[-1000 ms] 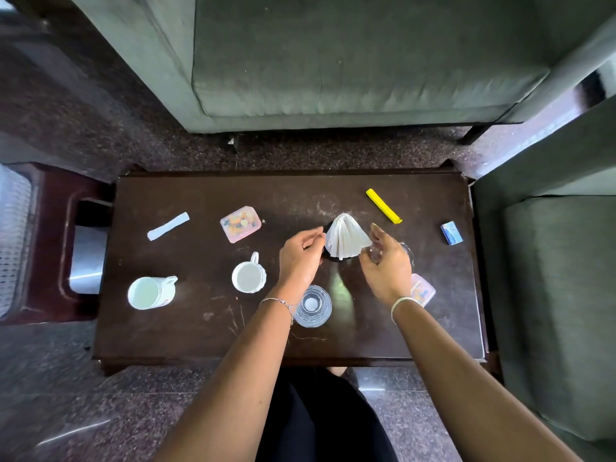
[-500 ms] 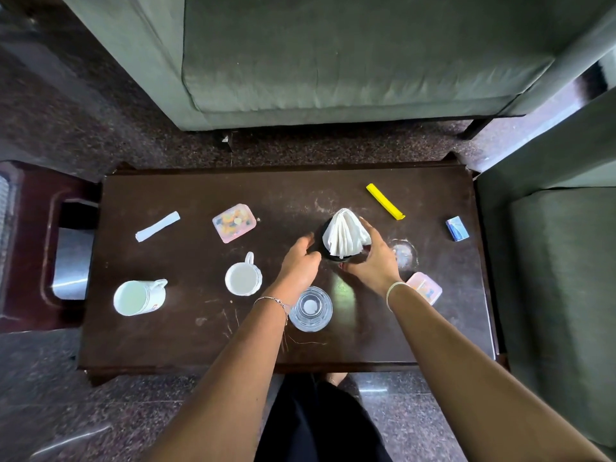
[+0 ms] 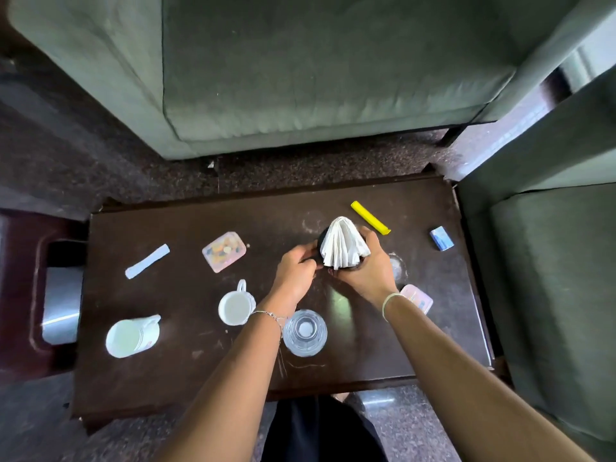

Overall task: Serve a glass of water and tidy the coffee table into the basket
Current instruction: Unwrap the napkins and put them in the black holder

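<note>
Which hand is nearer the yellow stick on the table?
Right. The right hand grips the napkin holder on the side facing the yellow stick, close to it but not touching. The left hand holds the holder's opposite side, farther away.

Green sofa (image 3: 300, 78) ahead; matching armchair (image 3: 553, 278) at right; speckled dark floor (image 3: 83, 161) between; reddish wooden stand (image 3: 20, 295) at left.

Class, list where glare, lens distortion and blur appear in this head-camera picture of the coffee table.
Head view: a bright glare patch sits on the dark table between the wrists; the wide lens bows the table's edges and the sofa; the left hand and right hand, gripping the napkin holder, look slightly soft.
</note>
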A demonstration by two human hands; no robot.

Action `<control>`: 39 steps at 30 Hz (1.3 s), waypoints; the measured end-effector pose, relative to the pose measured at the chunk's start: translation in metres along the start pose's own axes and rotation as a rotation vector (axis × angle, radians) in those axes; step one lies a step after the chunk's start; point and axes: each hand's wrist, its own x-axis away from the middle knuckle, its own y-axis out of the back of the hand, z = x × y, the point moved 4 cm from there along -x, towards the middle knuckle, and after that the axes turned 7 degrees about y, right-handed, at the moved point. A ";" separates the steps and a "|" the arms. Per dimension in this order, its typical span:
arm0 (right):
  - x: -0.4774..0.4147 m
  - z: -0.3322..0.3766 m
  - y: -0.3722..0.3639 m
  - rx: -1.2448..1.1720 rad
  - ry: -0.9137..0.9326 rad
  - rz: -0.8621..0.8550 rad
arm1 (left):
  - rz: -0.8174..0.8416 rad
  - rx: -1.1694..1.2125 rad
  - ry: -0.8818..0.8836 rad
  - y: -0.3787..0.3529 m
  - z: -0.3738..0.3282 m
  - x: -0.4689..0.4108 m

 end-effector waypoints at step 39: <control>-0.120 -0.099 0.149 0.021 -0.079 0.074 | 0.143 -0.065 0.062 -0.169 -0.086 -0.068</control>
